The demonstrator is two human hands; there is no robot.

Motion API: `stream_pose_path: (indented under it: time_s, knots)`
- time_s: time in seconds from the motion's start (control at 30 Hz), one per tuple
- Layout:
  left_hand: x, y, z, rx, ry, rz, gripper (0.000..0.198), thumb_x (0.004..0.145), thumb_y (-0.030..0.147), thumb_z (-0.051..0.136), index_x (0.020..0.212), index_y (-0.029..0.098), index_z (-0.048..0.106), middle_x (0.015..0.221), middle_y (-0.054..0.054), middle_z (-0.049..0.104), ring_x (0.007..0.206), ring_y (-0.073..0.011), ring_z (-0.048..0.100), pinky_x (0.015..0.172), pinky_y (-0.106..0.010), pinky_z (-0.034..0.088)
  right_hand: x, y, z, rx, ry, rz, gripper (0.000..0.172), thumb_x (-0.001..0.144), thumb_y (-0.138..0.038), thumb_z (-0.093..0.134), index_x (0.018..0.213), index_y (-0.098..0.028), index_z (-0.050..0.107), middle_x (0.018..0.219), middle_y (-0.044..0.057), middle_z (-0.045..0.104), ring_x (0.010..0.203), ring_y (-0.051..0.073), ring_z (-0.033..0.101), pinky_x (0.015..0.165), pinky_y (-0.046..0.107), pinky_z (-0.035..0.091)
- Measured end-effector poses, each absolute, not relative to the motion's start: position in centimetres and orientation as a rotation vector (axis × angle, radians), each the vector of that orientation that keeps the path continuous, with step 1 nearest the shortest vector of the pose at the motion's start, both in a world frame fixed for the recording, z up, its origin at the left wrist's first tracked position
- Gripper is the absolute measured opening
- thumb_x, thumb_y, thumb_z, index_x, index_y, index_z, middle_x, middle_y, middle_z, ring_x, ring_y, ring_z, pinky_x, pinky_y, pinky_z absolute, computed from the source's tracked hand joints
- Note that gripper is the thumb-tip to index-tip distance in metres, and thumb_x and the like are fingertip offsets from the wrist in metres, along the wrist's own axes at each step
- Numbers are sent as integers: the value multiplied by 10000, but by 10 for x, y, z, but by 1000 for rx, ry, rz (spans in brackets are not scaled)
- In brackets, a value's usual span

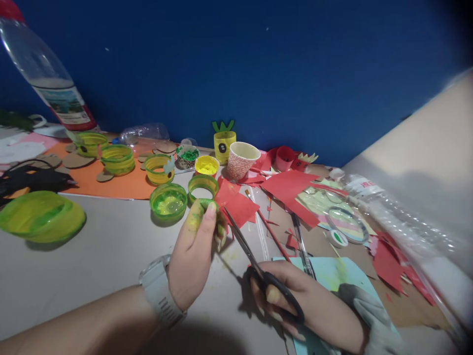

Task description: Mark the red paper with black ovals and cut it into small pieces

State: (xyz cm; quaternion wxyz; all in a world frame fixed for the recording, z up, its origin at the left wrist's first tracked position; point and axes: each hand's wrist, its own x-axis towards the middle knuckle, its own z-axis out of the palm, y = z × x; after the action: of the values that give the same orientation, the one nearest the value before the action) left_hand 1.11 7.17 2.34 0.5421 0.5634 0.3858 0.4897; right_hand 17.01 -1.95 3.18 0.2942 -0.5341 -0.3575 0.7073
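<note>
My right hand (295, 291) grips a pair of scissors (251, 254) by the black handles. The blades look closed, and their tip points up-left over a piece of red paper (242, 207). My left hand (194, 251), wearing a pale watch (158, 286), is closed in a pinch with yellow-green paint on its fingers. What it pinches is mostly hidden; a bit of green shows at the fingertips. Just beyond them is a green-yellow plastic ring (203, 182), and I cannot tell whether they touch it. A painted green bottle base (168, 203) sits to its left.
Painted rings (118, 160) stand on orange paper (88, 182), near a black glue gun (33, 180) and a large bottle (55, 88). Behind my hands are a paper cup (242, 160) and yellow paint (207, 166). Red scraps (291, 190), a pen (303, 246) and a clear bottle (402, 212) lie right.
</note>
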Motion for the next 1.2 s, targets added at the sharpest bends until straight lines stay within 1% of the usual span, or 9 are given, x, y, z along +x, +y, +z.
stream_pose_path:
  time_s: [0.07,0.13,0.3,0.47,0.67,0.8,0.93,1.07,1.2]
  knots:
    - [11,70,23,1305,859,1151,238,997,261,422,796,184,523,694,19,520,623,-80,532,586,-99,484,170,-20,32,-1424,-940,1874,580,660,-688,704,674,-141,515,510,-76,453,335,7,331,330,120,283]
    - [13,68,20,1255,799,1133,245,1004,278,445,783,182,487,659,31,460,562,-77,461,534,-105,454,170,-20,32,-1442,-944,1861,578,659,-689,703,677,-144,511,508,-79,450,333,8,329,326,121,275]
    - [16,67,8,1107,652,1064,251,1003,378,480,854,177,506,748,6,477,641,-90,460,601,-129,479,168,-17,36,-1516,-981,1809,592,663,-721,670,671,-146,526,473,-87,425,337,23,319,326,137,262]
    - [13,65,6,1077,650,1043,240,988,402,508,881,187,521,756,6,476,623,-90,442,602,-133,476,167,-17,38,-1527,-1023,1798,601,671,-734,649,667,-147,525,486,-79,432,351,26,322,342,147,260]
    - [14,65,11,1184,702,1042,119,1017,326,473,1005,229,540,775,23,508,673,-71,500,654,-102,495,169,-16,36,-1552,-1073,1775,606,679,-741,638,658,-148,513,485,-80,422,362,29,323,347,146,253]
    - [14,65,12,1193,696,1035,160,1013,332,477,936,198,519,841,15,530,672,-62,503,658,-109,502,171,-15,38,-1557,-1100,1783,589,689,-726,643,653,-157,495,490,-80,407,380,37,327,359,153,260]
    - [14,67,12,1176,681,1032,215,1007,342,470,873,176,493,755,13,488,633,-74,474,608,-124,485,172,-15,39,-1571,-1130,1761,589,691,-729,637,652,-158,502,500,-71,413,398,46,342,369,164,262]
    - [12,68,15,1270,734,1015,202,1012,312,442,864,179,481,689,25,448,584,-83,432,529,-147,410,172,-15,39,-1595,-1143,1753,598,691,-742,625,663,-156,508,507,-72,409,398,47,340,370,166,267]
    - [11,69,17,1277,731,992,213,1013,315,422,856,178,466,716,19,469,614,-92,462,562,-165,428,171,-15,39,-1590,-1147,1735,595,702,-741,617,657,-163,484,509,-74,407,407,47,336,374,163,267]
